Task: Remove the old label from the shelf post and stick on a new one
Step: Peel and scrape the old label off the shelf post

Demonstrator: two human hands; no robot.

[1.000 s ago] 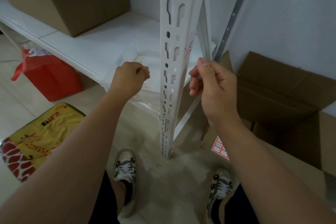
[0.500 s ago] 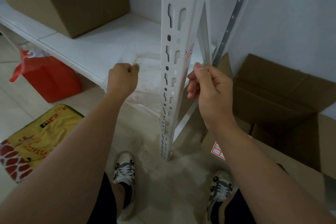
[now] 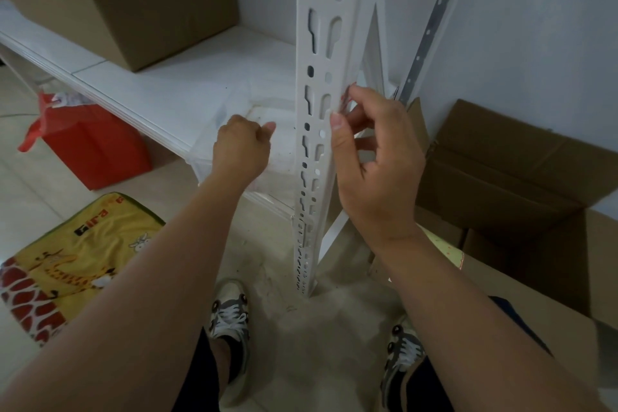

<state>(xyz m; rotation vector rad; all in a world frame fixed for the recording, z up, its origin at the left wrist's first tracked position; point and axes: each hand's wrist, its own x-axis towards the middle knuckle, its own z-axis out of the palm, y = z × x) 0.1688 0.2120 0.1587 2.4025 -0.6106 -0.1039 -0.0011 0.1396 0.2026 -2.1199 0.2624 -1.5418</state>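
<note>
The right hand (image 3: 374,170) was raised against the right edge of the white shelf post (image 3: 317,104), its fingers (image 3: 359,95) loosely curled at the red-printed label (image 3: 345,98), which sat on the post's side face just beside the fingertips; whether they pinched it could not be told. The left hand (image 3: 242,147) was fisted, apart from the post.

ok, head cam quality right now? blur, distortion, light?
Head view: dim, flat light with no hard glare; wide-angle bends the shelf post and shelf edge; the right hand is sharp at the post, but the label under its fingertips is too small and hidden to read.
</note>
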